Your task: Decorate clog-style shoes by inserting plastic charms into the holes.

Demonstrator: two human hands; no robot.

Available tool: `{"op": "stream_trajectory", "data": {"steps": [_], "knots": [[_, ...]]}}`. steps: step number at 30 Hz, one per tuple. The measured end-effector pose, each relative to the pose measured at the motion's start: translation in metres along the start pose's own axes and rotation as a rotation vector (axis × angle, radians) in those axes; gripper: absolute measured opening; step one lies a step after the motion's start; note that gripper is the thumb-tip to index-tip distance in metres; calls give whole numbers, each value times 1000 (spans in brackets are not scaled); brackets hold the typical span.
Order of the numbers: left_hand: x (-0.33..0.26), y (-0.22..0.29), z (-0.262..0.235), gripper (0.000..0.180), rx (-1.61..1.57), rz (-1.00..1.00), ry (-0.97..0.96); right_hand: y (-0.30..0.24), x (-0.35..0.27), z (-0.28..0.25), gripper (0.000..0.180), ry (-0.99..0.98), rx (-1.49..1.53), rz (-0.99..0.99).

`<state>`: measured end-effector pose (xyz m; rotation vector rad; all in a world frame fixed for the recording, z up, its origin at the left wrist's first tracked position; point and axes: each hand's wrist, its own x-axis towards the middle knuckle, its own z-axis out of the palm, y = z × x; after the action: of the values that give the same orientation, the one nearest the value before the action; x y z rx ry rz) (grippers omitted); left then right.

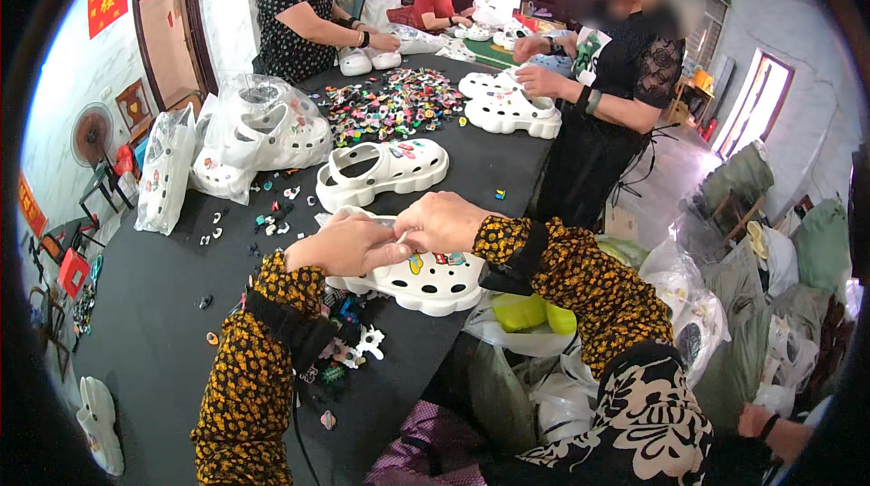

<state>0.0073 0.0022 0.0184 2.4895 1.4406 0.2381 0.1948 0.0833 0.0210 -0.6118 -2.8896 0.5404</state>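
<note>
A white clog with holes and a few coloured charms on its top lies on the dark table in front of me. Over its heel side my left hand and my right hand meet, fingertips pinched together. Whatever small thing is between them is too hidden to name. Just beyond stands a second white clog, also with charms. Loose charms are scattered close to my left wrist.
A large heap of colourful charms covers the table's far part. Bagged white clogs stand at the left, with a single clog near the lower left. Co-workers handle clogs across the table. Sacks crowd the right side.
</note>
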Motion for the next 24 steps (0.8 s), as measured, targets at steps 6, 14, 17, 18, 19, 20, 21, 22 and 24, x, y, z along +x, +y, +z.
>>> {"op": "stream_trajectory", "data": {"steps": [6, 14, 17, 18, 19, 20, 21, 22, 24], "knots": [[6, -5, 6, 51, -203, -125, 77, 5, 2, -4, 20, -33, 57, -28], [8, -31, 15, 28, -85, 127, 152, 29, 8, -18, 23, -12, 385, -181], [9, -9, 8, 49, -117, -100, 64, 26, 7, -33, 23, 175, 605, -68], [9, -5, 7, 51, -131, -153, 51, 22, 7, -37, 26, 156, 738, -11], [8, -1, 5, 54, -145, -207, 39, 15, 7, -38, 26, 141, 732, -23], [6, 5, 3, 54, -147, -221, 53, 8, 6, -37, 28, 151, 851, -4], [9, 14, -1, 53, -160, -285, 19, 6, 3, -38, 30, 172, 964, 29], [10, 20, -3, 51, -172, -349, -16, 8, 1, -37, 32, 170, 1009, 39], [16, 14, 19, 52, -67, -313, 139, 4, -1, -41, 32, 169, 1075, 42]]}}
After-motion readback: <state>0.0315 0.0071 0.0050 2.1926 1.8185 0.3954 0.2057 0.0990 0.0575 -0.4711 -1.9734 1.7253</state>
